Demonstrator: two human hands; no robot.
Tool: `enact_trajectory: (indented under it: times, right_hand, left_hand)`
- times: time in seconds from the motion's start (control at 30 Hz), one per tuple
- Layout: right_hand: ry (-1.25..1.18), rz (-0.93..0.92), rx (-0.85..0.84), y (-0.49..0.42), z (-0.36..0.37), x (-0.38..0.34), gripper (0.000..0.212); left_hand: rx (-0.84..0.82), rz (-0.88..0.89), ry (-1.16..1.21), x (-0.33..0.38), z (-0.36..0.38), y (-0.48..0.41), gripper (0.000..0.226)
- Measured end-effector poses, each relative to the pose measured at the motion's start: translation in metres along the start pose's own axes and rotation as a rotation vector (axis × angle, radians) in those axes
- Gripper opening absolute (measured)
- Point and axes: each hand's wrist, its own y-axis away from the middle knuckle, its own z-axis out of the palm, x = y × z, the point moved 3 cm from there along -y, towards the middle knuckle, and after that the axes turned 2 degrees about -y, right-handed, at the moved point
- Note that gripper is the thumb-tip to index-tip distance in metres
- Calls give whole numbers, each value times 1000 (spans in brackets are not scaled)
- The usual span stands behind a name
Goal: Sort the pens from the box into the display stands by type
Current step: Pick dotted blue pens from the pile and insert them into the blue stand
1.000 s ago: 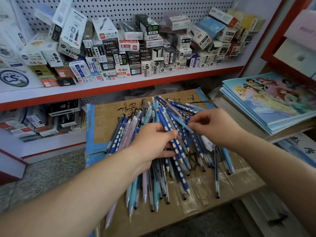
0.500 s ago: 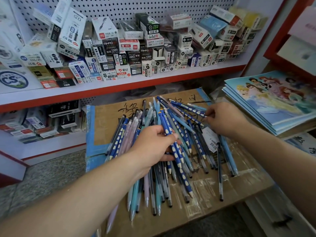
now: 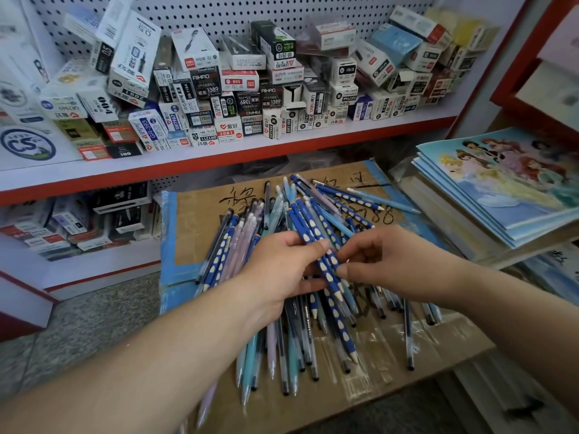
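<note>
A heap of pens [image 3: 279,346] lies spread on a flattened cardboard box [image 3: 200,233]: dark blue ones with white dots, light blue, pink and clear ones. My left hand [image 3: 282,270] grips a bunch of the dotted blue pens [image 3: 313,233] over the middle of the heap. My right hand [image 3: 385,261] is just to its right, fingertips pinching one dotted blue pen at the bunch. More dotted pens [image 3: 341,198] fan out at the far side of the cardboard. No display stand is in view.
A white shelf with a red edge [image 3: 219,164] carries many small pen boxes [image 3: 238,89] behind the cardboard. A stack of picture notebooks [image 3: 501,183] lies at the right. Grey floor [image 3: 78,333] shows at the left.
My right hand came back from the far right of the heap to meet my left hand. The bunch in my left hand now stands a little higher.
</note>
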Motion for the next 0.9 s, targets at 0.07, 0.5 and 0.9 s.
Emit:
enact_trajectory:
  times: [0.07,0.5,0.9]
  right_hand:
    - [-21,-3,-49,-1,-1,0,10]
    - [632,137,493,-95,-53,55,25]
    - [652,234,467,-69,-53,33,18]
  left_hand:
    - [-2,2,-18,0,-2,0,15]
    - [3,14,-101,-4,-4,-4,21]
    - [34,-20,-81,-8,0,-9,25]
